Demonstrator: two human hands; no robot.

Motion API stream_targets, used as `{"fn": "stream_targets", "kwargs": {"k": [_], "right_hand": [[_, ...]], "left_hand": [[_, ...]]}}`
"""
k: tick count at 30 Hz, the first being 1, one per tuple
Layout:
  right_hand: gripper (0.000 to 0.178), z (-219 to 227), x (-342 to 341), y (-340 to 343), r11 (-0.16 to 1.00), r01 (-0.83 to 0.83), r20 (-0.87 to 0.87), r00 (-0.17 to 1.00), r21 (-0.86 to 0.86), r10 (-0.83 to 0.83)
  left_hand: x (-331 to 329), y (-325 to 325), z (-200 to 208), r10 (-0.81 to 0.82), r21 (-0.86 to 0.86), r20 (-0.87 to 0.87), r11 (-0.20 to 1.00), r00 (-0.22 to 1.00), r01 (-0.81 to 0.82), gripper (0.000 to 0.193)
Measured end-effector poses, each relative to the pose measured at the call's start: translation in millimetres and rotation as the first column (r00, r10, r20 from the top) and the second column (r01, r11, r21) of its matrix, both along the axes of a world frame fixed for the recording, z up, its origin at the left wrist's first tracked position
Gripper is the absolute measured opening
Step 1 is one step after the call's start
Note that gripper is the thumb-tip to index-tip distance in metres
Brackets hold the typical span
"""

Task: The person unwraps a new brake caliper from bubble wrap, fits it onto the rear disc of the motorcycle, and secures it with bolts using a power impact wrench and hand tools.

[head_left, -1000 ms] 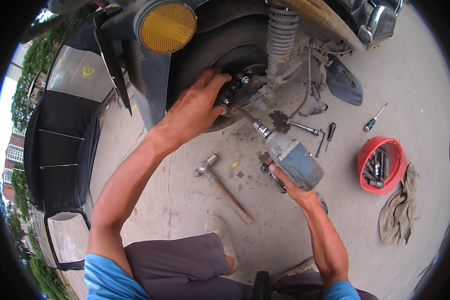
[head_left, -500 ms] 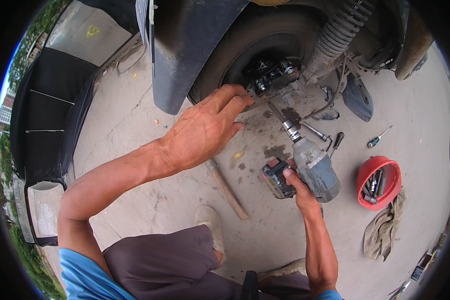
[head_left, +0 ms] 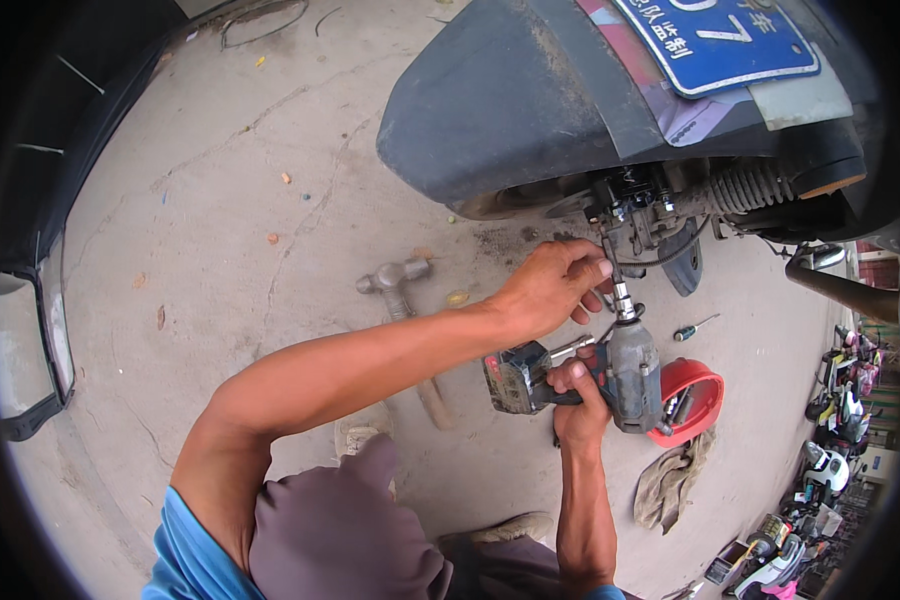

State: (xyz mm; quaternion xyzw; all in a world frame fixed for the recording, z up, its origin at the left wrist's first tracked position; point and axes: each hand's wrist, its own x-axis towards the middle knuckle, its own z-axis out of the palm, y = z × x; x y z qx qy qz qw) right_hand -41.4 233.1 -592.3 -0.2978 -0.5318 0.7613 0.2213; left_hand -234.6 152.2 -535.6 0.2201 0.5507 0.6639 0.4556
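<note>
My right hand grips a grey-blue cordless impact wrench by its handle, the battery pointing left. From its silver socket a long dark bit reaches up to the black brake caliper under the rear fender. My left hand is beside that bit, thumb and fingers curled in around the shaft; where exactly the fingertips touch is partly hidden. The bit's tip is close to the caliper's lower bolts, and I cannot tell whether it is seated.
A ball-peen hammer lies on the concrete beneath my left forearm. To the right are a red bowl-like container of sockets, a rag and a screwdriver. The fender overhangs the work, and a coil spring is beside the caliper.
My view has shifted back and left, bringing the fender and plate into sight. The left hand has moved from below the caliper to the bit; the right still grips the impact wrench, now more upright.
</note>
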Motion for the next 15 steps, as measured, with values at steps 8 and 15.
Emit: {"fn": "stream_targets", "kwargs": {"k": [8,15], "right_hand": [[0.032,0,3,-4,0.990,-0.022,-0.016,1.000,-0.136,0.021],[0.024,6,-1,-12,0.983,-0.049,-0.031,0.999,-0.178,0.044]], "left_hand": [[5,18,-15,0.137,0.085,0.191,0.984,0.972,-0.155,0.025],[5,19,-18,0.137,0.054,0.197,0.987,0.971,-0.151,0.028]]}}
